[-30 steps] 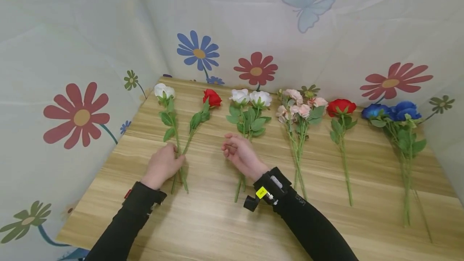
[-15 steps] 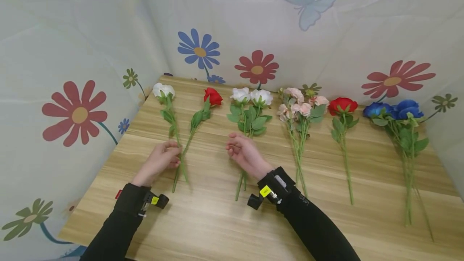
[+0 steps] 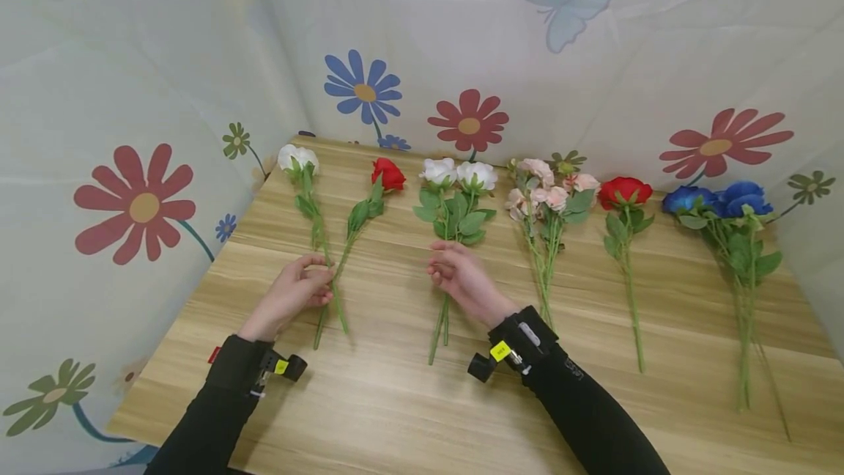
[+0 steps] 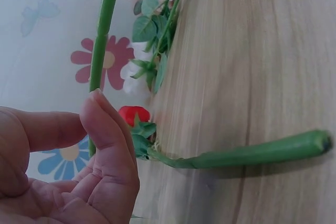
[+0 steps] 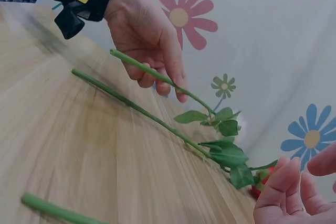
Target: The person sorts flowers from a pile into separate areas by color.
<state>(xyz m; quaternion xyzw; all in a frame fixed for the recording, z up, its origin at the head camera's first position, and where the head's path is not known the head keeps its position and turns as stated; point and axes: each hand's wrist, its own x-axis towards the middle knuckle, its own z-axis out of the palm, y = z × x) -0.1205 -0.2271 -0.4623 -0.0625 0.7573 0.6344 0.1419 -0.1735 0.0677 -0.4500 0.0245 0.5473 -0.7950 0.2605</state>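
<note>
My left hand (image 3: pixel 290 293) pinches the green stem of a white rose (image 3: pixel 298 157) between thumb and fingertips. That stem (image 5: pixel 147 69) is raised off the table in the right wrist view. A red rose (image 3: pixel 387 174) lies beside it, its stem (image 4: pixel 252 153) crossing the white one's in the head view. My right hand (image 3: pixel 467 281) hovers with loosely curled fingers and nothing in them, over the stems of two white roses (image 3: pixel 458 173).
Farther right on the wooden table (image 3: pixel 369 409) lie a pink flower bunch (image 3: pixel 543 193), another red rose (image 3: pixel 624 191) and blue flowers (image 3: pixel 719 200). A flower-printed white cloth (image 3: pixel 422 35) backs the table.
My left hand has shifted from lying over both left stems to pinching the white rose's stem, whose lower end has swung right. My right hand has drifted slightly right.
</note>
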